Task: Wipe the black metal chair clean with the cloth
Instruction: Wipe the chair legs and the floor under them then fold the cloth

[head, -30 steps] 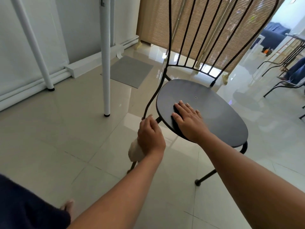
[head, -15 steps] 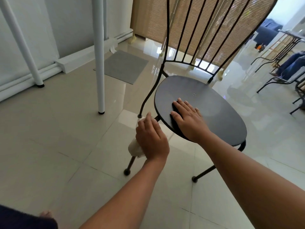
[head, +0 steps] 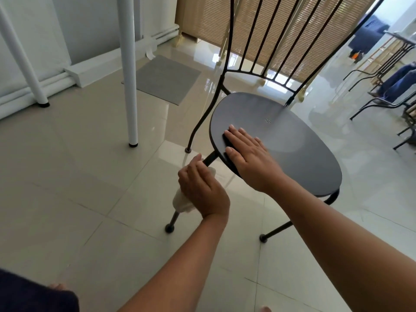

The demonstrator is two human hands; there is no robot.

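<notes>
Mid-task: left hand (head: 202, 190) grips cloth (head: 181, 202) round front leg (head: 173, 219); right hand (head: 249, 157) flat on seat (head: 292, 140). Backrest, other legs prob. still left.

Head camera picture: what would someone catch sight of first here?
A black metal chair with a round seat and tall barred back stands mid-frame on glossy pale floor tiles. The right hand lies flat on the seat's near edge, while the left hand grips a white cloth around the chair's front-left leg. White table legs stand to the left.
</notes>
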